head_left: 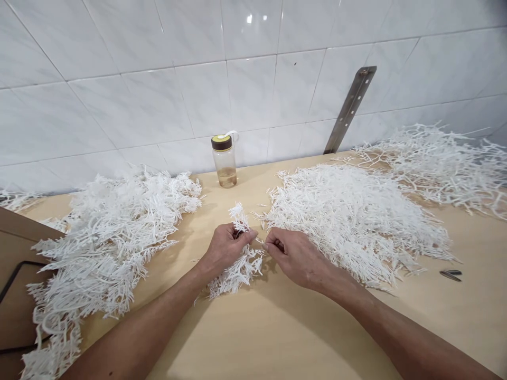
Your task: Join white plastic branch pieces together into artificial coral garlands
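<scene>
My left hand (228, 246) is closed around a white branching plastic sprig (240, 272), thumb on top. Its feathery tip sticks up above the fingers and its bushier part hangs below them. Just to the right, my right hand (291, 253) has thumb and forefinger pinched together beside the sprig. A tiny white piece shows near these fingertips, too small to name. A large heap of short white sprigs (348, 216) lies right behind my right hand. On the left, another heap of fuller white sprigs (114, 227) spreads over the table.
A clear bottle (225, 161) with a dark and yellow lid stands at the back, holding some liquid. A metal strip (350, 111) leans on the tiled wall. Long white branches (447, 163) lie far right. Two small dark objects (450, 275) rest at right. A brown box (24, 264) is at left.
</scene>
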`<state>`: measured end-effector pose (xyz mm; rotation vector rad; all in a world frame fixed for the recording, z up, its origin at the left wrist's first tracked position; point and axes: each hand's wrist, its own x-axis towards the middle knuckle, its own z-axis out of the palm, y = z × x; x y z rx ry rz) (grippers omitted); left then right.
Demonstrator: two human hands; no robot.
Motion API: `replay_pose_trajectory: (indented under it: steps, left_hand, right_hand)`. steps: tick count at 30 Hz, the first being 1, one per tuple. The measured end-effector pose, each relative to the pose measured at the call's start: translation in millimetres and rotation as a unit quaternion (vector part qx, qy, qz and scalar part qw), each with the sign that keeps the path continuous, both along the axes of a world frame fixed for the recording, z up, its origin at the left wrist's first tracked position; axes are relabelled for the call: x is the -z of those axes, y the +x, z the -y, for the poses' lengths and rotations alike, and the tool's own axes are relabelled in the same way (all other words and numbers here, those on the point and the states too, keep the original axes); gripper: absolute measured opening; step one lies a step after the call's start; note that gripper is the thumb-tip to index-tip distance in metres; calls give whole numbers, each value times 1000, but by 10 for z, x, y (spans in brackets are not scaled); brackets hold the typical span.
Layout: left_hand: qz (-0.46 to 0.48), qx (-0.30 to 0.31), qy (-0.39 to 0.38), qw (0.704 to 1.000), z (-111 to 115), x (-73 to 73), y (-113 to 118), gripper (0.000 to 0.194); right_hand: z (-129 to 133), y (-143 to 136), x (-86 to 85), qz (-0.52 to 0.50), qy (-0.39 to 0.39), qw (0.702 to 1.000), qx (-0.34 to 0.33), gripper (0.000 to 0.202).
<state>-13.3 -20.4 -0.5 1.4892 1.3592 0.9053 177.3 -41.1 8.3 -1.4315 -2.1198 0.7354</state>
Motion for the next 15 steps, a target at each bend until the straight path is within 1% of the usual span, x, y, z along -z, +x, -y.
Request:
replay_pose_trajectory:
  steps: [2, 3, 5, 7, 9, 10, 12, 15]
  left_hand:
    - [-3, -7, -11, 1000, -20, -10, -20, 44]
    - [1, -20, -16, 1000, -33, -29, -37, 43]
    - [16, -73, -21, 997, -61, -93, -80, 42]
    - [37, -138, -31, 989, -88, -169, -124, 41]
    - [62, -173, -51, 982, -108, -223, -151, 43]
    - [76, -173, -64, 980, -114, -234, -156, 43]
    - [106, -144, -89, 980, -120, -220, -155, 46]
    - [149, -77, -106, 980, -125, -143, -147, 56]
  right_hand:
    - [36, 9, -5, 9, 13, 1000, -27, 18]
    - [54, 14, -7, 17, 16, 999, -45, 19]
    - [84, 28, -18, 39, 9, 996, -77, 22]
    - [87, 52, -38, 53, -2, 995, -83, 22]
    - [52, 96, -70, 49, 4, 998, -45, 19]
    - [21, 127, -90, 45, 12, 999, -16, 17]
    - [-56, 209, -130, 37, 31, 998, 46, 15]
    - [-165, 351, -171, 27, 78, 987, 137, 12]
